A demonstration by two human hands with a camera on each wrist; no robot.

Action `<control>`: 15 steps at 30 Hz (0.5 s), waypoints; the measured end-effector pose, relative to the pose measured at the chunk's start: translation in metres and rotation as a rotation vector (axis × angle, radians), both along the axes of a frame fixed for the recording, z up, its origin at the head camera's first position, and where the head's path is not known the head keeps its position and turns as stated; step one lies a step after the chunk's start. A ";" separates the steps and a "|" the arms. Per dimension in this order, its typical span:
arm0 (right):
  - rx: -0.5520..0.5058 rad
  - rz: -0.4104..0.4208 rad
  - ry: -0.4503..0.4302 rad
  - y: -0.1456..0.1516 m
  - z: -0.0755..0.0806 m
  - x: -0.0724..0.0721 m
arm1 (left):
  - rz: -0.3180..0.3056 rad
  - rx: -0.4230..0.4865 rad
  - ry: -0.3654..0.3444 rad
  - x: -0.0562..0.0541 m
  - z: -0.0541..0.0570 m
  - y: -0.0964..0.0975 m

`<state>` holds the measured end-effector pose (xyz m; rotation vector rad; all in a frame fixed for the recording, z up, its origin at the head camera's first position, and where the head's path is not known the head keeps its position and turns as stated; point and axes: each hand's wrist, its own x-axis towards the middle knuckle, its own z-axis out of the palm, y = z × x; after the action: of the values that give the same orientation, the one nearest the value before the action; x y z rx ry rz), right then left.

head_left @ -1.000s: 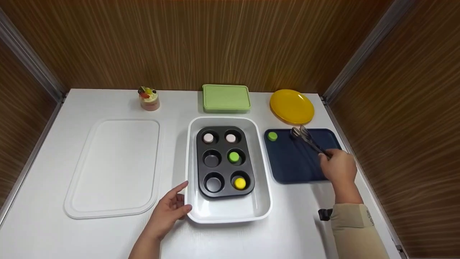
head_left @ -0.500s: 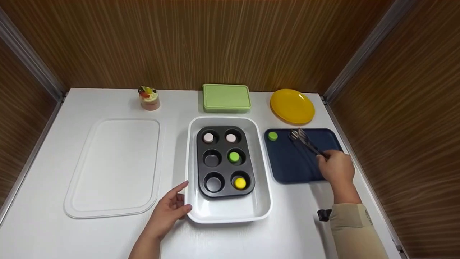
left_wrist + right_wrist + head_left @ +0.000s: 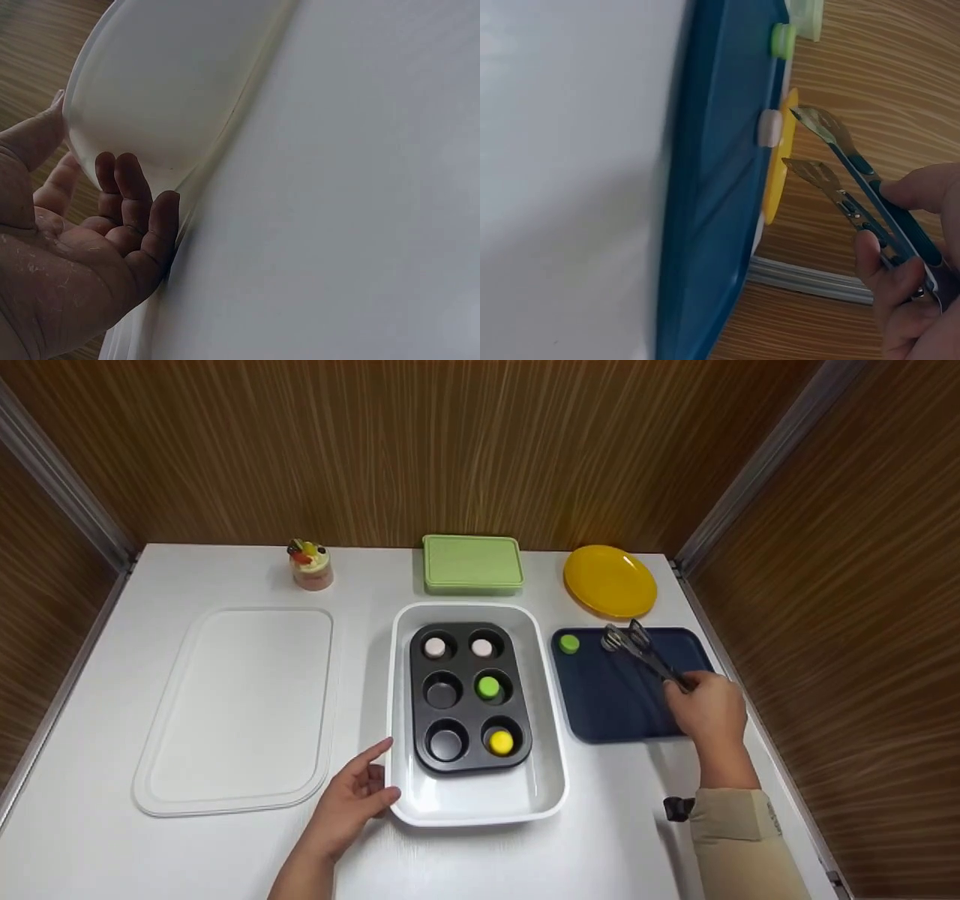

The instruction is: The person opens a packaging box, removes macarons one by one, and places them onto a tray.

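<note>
My right hand (image 3: 709, 709) grips metal tongs (image 3: 652, 656) over the navy tray (image 3: 615, 712). In the right wrist view the tongs' arms are spread, with nothing between their tips. A small pale pink disc (image 3: 769, 129) sits on the tray near those tips; the tongs mostly cover it in the head view. A green disc (image 3: 569, 644) lies at the tray's far left corner. My left hand (image 3: 352, 799) holds the near left rim of a white tub (image 3: 480, 808), thumb over the edge. Inside stands a dark muffin tin (image 3: 466, 712), with pink, green and yellow discs in some cups.
A white lid (image 3: 236, 705) lies flat on the left. Along the back are a dessert cup (image 3: 311, 568), a light green lidded box (image 3: 472, 564) and a yellow plate (image 3: 609, 581). Wood-grain panels (image 3: 450, 450) close off the back and both sides.
The tongs' tips drew together and dipped a little half a second ago; now they are spread wider again. My right hand shifted slightly left, then back. My left hand and the tub have stayed put.
</note>
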<state>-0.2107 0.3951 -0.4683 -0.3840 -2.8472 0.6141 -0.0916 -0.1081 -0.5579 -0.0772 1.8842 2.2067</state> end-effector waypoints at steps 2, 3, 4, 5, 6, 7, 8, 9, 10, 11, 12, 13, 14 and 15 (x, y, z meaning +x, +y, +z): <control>-0.011 0.004 0.018 -0.004 0.003 0.001 | -0.001 0.006 0.001 0.000 0.000 0.000; -0.015 0.008 0.027 -0.006 0.004 0.001 | -0.002 0.007 0.001 -0.001 0.000 0.000; -0.018 0.013 0.039 -0.008 0.005 0.001 | -0.002 0.009 0.002 0.000 0.001 0.000; -0.022 0.017 0.051 -0.011 0.007 0.001 | -0.003 0.011 0.003 0.000 0.001 0.000; -0.023 0.020 0.066 -0.014 0.008 0.002 | -0.005 0.015 0.004 -0.001 0.001 0.000; -0.024 0.025 0.083 -0.017 0.009 0.002 | -0.007 0.019 0.005 -0.001 0.001 0.001; -0.027 0.029 0.100 -0.020 0.010 0.002 | -0.010 0.019 0.006 -0.001 0.001 0.001; -0.031 0.035 0.121 -0.024 0.011 0.002 | -0.011 0.019 0.007 -0.001 0.001 0.001; -0.033 0.043 0.140 -0.028 0.012 0.001 | -0.012 0.020 0.006 -0.001 0.002 0.001; -0.036 0.052 0.158 -0.032 0.013 0.000 | -0.012 0.019 0.005 -0.001 0.002 0.001; -0.038 0.065 0.173 -0.036 0.014 0.000 | -0.011 0.018 0.004 0.000 0.002 0.001; -0.043 0.077 0.188 -0.041 0.015 -0.001 | -0.009 0.016 0.004 0.000 0.002 0.001; -0.048 0.091 0.201 -0.045 0.015 -0.002 | -0.007 0.012 0.002 0.000 0.002 0.001; -0.051 0.103 0.214 -0.049 0.016 -0.003 | -0.005 0.009 0.002 0.000 0.003 0.001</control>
<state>-0.2136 0.3460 -0.4523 -0.1688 -2.6630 0.7025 -0.0912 -0.1074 -0.5554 -0.0680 1.8732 2.2125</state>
